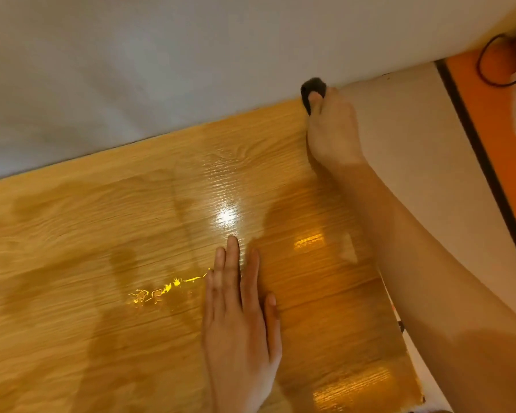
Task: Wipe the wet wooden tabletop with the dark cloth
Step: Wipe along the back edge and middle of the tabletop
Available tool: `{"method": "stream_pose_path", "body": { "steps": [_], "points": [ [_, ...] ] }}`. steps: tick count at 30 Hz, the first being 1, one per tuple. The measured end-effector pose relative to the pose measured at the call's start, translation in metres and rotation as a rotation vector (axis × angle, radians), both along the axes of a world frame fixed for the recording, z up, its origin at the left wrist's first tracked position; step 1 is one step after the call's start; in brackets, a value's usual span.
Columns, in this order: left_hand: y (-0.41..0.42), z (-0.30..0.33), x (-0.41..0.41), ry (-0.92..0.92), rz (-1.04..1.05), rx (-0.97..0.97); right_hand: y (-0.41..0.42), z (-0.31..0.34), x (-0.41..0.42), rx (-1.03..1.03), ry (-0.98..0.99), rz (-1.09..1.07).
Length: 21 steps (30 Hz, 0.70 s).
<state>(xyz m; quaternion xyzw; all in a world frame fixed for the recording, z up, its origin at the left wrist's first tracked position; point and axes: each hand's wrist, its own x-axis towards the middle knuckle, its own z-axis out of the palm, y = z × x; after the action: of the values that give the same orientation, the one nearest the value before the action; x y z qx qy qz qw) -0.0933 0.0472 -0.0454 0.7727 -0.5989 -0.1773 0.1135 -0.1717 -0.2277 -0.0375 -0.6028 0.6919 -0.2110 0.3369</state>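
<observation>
The wooden tabletop (102, 263) fills the lower left of the head view, glossy and streaked with wet patches. At its far right corner, against the wall, my right hand (334, 132) grips a small bunched dark cloth (312, 86); only a dark lump shows beyond my fingers. My left hand (239, 317) lies flat on the tabletop near the middle, fingers straight and pointing away from me, holding nothing.
A pale wall (161, 70) runs along the table's far edge. Right of the table is a light floor (414, 144), then a dark strip and an orange surface (483, 93) with a black cable (486, 64) and a white object at the frame's edge.
</observation>
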Motion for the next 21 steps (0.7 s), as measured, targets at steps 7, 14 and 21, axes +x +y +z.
{"method": "stream_pose_path", "body": {
  "steps": [7, 14, 21],
  "points": [
    [0.001, 0.014, 0.028, 0.190, -0.049, -0.041, 0.023, 0.000, -0.008, -0.414, 0.161, 0.391],
    [-0.014, 0.013, 0.140, 0.109, 0.072, -0.082, -0.023, 0.011, -0.009, -0.325, 0.433, 0.644],
    [-0.006, 0.002, 0.172, -0.020, 0.039, -0.072, -0.004, 0.013, 0.067, -0.321, 0.506, 0.740]
  ]
}}
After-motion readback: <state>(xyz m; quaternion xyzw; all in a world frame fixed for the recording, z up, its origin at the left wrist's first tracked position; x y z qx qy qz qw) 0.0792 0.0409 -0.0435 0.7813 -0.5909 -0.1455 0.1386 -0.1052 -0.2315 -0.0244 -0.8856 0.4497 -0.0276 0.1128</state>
